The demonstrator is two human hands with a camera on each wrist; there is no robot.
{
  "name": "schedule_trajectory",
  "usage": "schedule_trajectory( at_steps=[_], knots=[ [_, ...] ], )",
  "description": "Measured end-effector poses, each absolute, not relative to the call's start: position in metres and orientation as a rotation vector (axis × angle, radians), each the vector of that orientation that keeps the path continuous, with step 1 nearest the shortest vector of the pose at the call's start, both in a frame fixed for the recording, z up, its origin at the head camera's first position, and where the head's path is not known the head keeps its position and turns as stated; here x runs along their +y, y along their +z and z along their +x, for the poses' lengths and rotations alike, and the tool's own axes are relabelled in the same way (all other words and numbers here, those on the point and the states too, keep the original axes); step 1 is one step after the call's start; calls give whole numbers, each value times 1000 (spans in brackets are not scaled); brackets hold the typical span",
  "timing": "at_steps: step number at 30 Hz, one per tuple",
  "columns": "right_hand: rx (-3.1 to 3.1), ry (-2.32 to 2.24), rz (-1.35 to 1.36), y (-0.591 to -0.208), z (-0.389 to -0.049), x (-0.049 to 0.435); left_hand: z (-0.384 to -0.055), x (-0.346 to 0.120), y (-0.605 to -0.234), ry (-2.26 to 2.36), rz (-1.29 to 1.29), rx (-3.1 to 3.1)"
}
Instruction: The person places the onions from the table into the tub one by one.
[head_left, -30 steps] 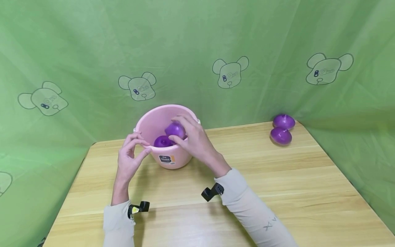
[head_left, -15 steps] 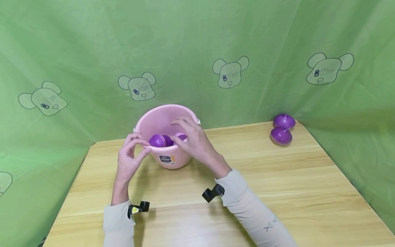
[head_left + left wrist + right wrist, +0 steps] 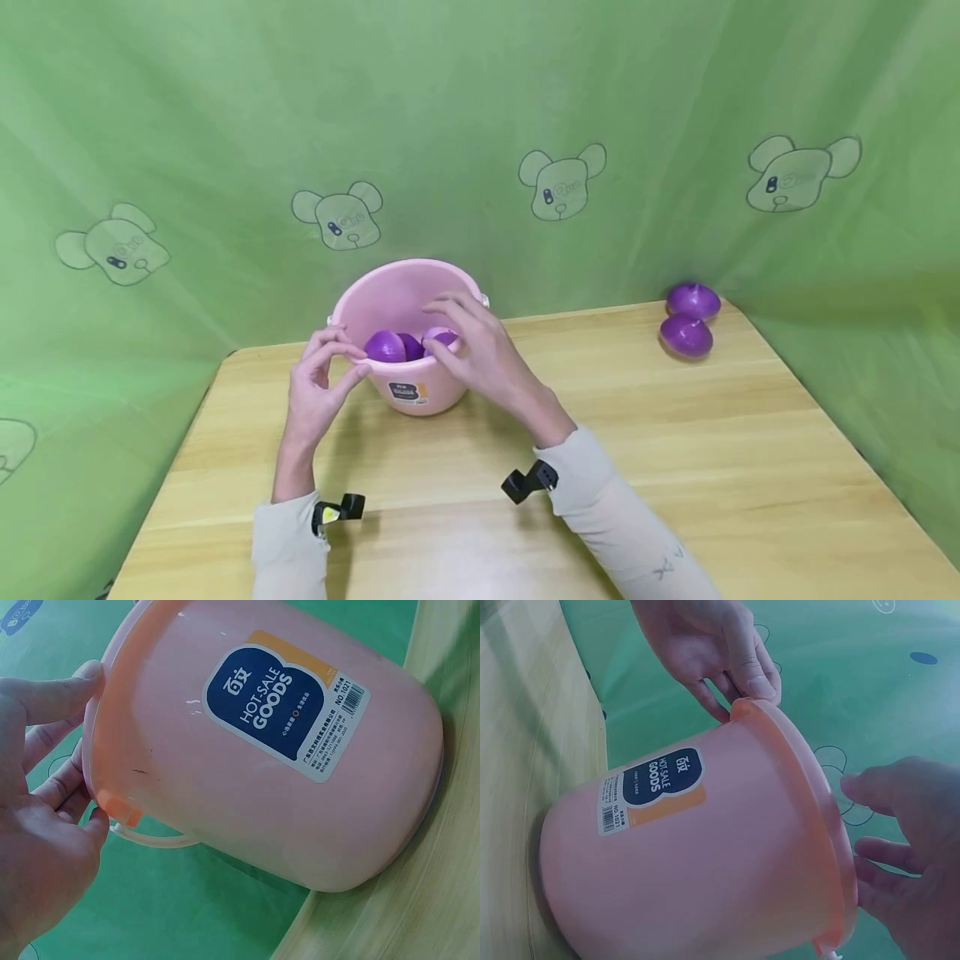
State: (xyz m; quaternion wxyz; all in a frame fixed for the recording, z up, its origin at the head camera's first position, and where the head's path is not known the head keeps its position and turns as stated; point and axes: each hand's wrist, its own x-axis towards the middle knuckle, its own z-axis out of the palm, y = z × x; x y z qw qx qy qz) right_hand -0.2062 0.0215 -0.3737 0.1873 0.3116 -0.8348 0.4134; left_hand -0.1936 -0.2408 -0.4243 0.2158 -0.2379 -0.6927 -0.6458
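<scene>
Left hand (image 3: 310,404) pinches the near-left rim of the pink bucket (image 3: 446,388), thumb on one side of the lip, fingertips on the other; grip narrow. Bucket stands upright on the wooden table (image 3: 600,433), its thin handle (image 3: 154,841) hanging down behind the rim in the left wrist view. Judged light, moulded plastic, fairly stiff, smooth-walled; the thickened rim seems the best hold, a one-sided pinch likely to tip it if pulled.

Inside, left to right: left purple piece (image 3: 385,346), middle purple piece (image 3: 410,347), right purple piece (image 3: 438,339), close together. Their undersides are hidden by the front wall. Glossy skins suggest light, hard, rather slippery bodies, probably not fragile; best taken round the widest part.

Right hand (image 3: 491,358) hangs over the right side of the opening, thumb and fingers well spread, nothing visibly gripped. Its thumb partly covers the right piece; contact cannot be told.

Far right, well apart from the bucket: front onion-like piece (image 3: 686,336) and rear onion-like piece (image 3: 693,300), apparently touching, pointed tips up, near the green cloth (image 3: 450,100), which limits access from behind.
</scene>
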Motion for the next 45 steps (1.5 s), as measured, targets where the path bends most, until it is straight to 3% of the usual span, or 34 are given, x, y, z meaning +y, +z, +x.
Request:
schedule_trajectory(
  at_steps=[45],
  knots=[
    [-2159,1114,750,-363,-188,107,-197,-242,-425,-1804,-671,-1911]
  ],
)
